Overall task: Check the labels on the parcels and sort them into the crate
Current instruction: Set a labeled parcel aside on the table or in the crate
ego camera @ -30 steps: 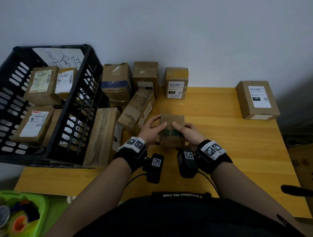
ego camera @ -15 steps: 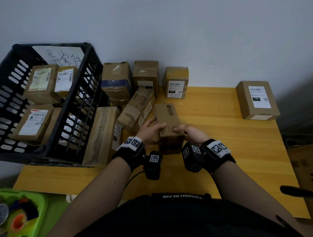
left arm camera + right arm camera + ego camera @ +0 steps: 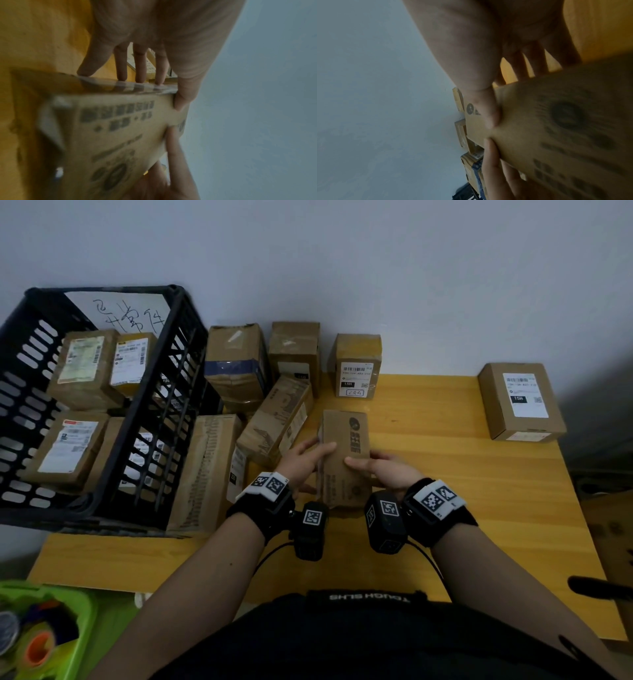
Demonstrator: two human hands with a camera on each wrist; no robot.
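Observation:
A small brown cardboard parcel [image 3: 344, 453] with dark printed marks is held above the yellow table [image 3: 445, 501], between both hands. My left hand [image 3: 305, 460] grips its left side, thumb on top and fingers under it [image 3: 140, 67]. On the other side my right hand [image 3: 380, 469] grips it the same way, thumb [image 3: 489, 116] on the printed face. No shipping label shows on the faces in view. The black crate [image 3: 144, 419] stands at the left and holds several labelled parcels.
Several more parcels [image 3: 284, 419] stand and lean between the crate and the wall. One labelled box [image 3: 356, 364] sits at the back centre, another [image 3: 520, 402] at the far right edge. A green bin [image 3: 51, 628] is below the table's left corner.
Both hands have turned the parcel over: a second ago its short face with green print was up, now a long printed face is up. It has risen slightly toward the back.

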